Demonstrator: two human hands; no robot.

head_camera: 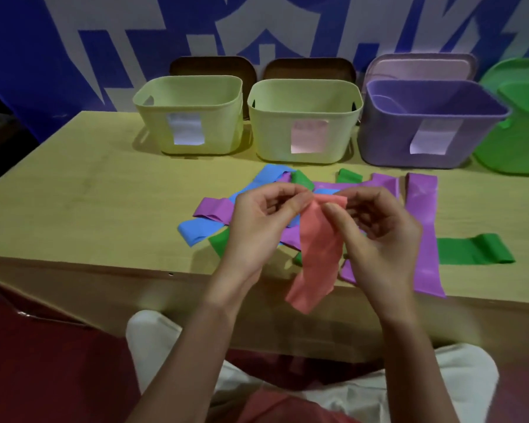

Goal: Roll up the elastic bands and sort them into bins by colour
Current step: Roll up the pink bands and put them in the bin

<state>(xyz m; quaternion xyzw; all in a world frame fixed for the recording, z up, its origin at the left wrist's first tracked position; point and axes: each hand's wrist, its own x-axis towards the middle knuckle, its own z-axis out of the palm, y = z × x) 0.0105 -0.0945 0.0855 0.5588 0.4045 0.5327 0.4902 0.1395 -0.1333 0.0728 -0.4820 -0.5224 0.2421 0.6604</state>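
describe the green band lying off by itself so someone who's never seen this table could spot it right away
Start at the purple bin at the back of the wooden table, then come forward along the long purple band towards the table's near edge. Just right of that strip lies the green band, flat across the table. Unlike the other green bands, it is clear of the tangled pile.

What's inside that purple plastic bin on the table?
The purple plastic bin shows only its bare inner walls, with a curved handle cut-out on the far left side. No rolled bands are visible, but its front wall hides the bottom, so something low could be there.
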